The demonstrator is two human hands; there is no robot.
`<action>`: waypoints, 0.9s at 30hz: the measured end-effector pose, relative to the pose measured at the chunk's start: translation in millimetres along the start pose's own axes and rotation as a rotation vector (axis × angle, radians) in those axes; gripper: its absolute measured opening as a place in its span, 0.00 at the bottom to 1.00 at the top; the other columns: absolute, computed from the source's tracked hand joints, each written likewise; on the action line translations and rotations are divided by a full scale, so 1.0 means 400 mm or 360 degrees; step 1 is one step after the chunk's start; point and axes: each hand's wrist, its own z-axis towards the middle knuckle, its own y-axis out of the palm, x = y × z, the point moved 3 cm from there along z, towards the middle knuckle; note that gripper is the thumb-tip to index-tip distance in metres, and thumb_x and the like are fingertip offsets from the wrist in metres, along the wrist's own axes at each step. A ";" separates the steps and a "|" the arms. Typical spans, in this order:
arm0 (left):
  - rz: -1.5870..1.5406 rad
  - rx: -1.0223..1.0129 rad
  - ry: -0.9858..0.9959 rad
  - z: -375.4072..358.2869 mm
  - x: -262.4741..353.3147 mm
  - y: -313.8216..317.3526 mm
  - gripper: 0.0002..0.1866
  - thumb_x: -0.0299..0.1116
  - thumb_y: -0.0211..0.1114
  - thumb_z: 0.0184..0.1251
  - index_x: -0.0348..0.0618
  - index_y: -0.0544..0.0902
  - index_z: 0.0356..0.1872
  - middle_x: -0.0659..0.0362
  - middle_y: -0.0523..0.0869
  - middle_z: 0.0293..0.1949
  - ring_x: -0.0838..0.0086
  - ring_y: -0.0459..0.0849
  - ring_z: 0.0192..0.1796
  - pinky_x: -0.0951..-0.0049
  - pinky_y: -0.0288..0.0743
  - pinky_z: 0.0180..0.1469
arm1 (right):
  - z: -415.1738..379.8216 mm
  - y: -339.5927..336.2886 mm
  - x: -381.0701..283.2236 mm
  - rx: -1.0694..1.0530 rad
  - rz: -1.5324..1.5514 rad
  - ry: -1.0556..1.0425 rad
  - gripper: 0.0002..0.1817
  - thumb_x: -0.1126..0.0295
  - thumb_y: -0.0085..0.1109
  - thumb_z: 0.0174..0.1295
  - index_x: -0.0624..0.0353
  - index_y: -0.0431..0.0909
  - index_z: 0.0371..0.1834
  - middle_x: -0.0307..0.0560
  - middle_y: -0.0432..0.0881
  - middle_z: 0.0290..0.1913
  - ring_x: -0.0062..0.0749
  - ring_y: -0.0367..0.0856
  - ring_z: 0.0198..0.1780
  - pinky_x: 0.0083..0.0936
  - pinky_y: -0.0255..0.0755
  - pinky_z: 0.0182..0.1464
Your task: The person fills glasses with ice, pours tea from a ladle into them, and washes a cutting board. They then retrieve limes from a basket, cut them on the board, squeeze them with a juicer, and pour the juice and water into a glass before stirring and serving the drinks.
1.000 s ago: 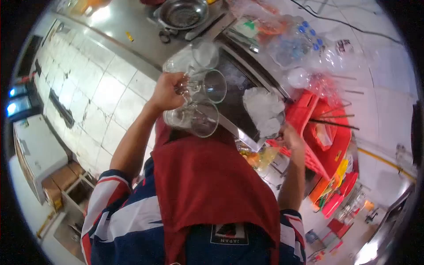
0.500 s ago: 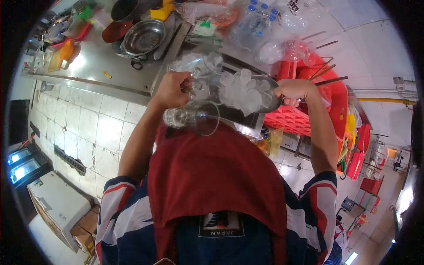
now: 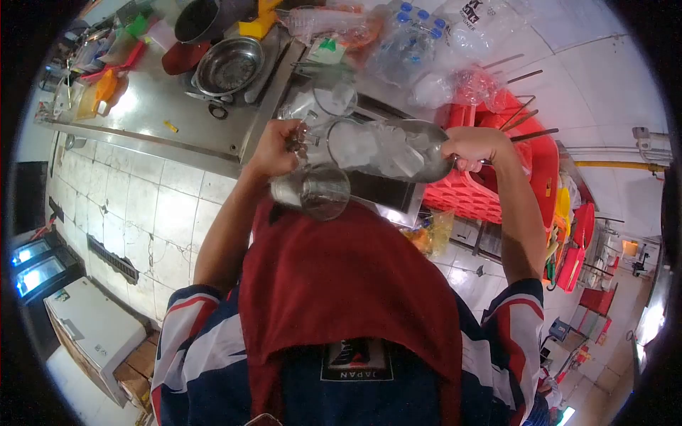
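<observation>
Three clear glass mugs are bunched by their handles in my left hand, whose fingers are closed around them. The near mug is tilted over the apron, with no ice visible in it. Beyond it lies the middle mug, and the far mug has ice in it. My right hand grips the handle of a metal ice scoop. Ice cubes lie in the scoop, and its front meets the mouth of the middle mug, where ice shows too.
A steel counter at the left carries a metal pan and a dark pot. Bagged bottles sit at the back. A red crate with rods sticking out stands at the right, near my forearm.
Ice has slid from the scoop toward the middle mug, and the scoop's metal shows more. The near mug has shifted slightly. Both hands stay nearly in place.
</observation>
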 end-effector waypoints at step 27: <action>0.0071 0.0419 -0.0038 0.005 -0.010 0.007 0.06 0.22 0.65 0.47 0.36 0.79 0.28 0.66 0.74 0.19 0.83 0.68 0.24 0.75 0.64 0.27 | -0.247 0.075 -0.236 0.0595 -0.0923 0.0085 0.16 0.62 0.45 0.58 0.66 0.75 0.31 0.50 0.82 0.27 0.29 0.76 0.22 0.30 0.68 0.19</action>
